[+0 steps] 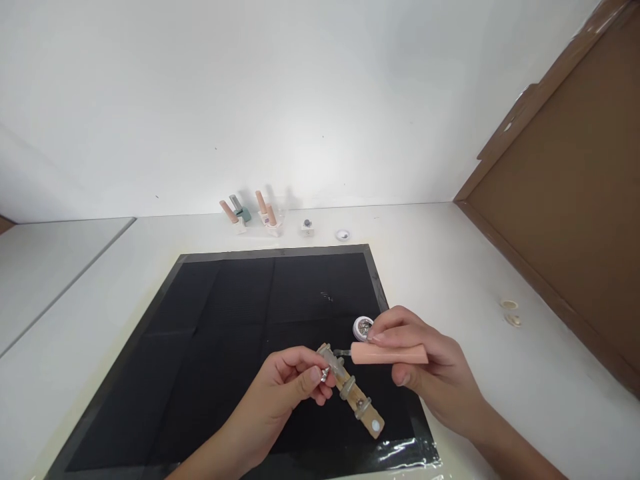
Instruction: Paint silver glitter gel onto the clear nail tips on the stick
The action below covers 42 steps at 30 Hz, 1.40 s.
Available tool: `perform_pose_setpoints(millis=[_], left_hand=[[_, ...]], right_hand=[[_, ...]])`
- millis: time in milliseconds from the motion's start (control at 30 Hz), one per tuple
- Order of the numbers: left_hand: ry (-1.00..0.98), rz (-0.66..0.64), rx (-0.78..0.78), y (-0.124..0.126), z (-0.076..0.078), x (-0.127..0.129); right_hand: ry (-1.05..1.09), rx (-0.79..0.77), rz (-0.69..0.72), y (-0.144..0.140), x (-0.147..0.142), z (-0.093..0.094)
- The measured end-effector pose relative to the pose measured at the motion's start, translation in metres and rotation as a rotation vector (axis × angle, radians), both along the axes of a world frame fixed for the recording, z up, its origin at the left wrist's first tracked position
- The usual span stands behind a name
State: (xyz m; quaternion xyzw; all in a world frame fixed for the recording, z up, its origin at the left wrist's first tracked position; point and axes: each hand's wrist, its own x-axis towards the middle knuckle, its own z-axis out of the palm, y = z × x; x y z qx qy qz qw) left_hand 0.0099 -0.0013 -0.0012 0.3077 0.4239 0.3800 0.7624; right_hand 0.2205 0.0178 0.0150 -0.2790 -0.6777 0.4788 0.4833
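Observation:
My left hand is closed, with a small shiny silver piece pinched between thumb and fingertips; its exact kind is too small to make out. In my right hand is a nail polish brush, held by its long peach cap with the bristle end pointing left, close to my left fingertips. Just below the brush lies a flat wooden stick with several translucent bands around it and a white dot at its near end. Beside my right fingers stands a small round white pot of silvery bits, partly covered by the hand.
A black mat with taped edges covers part of the white table. Along the back wall stand several nail polish bottles, a small white jar and a round lid. Two beige pieces lie right, near a brown panel.

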Motion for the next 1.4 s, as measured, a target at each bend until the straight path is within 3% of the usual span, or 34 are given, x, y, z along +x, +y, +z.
perform_pose_setpoints(millis=[633, 900, 1133, 1400], left_hand=[[-0.018, 0.007, -0.044, -0.0013, -0.0018, -0.0018], [-0.002, 0.012, -0.062, 0.0001, -0.002, -0.0004], [-0.04, 0.019, -0.061, -0.0008, -0.0021, -0.0022], [-0.061, 0.007, -0.066, 0.0, -0.0025, -0.0026]], right_hand=[[-0.056, 0.038, 0.092, -0.0016, -0.0013, 0.0014], [-0.04, 0.142, 0.051, -0.0018, -0.0039, 0.0009], [-0.057, 0.122, 0.112, -0.0006, -0.0037, 0.0011], [0.005, 0.129, 0.057, -0.0002, -0.0041, 0.0004]])
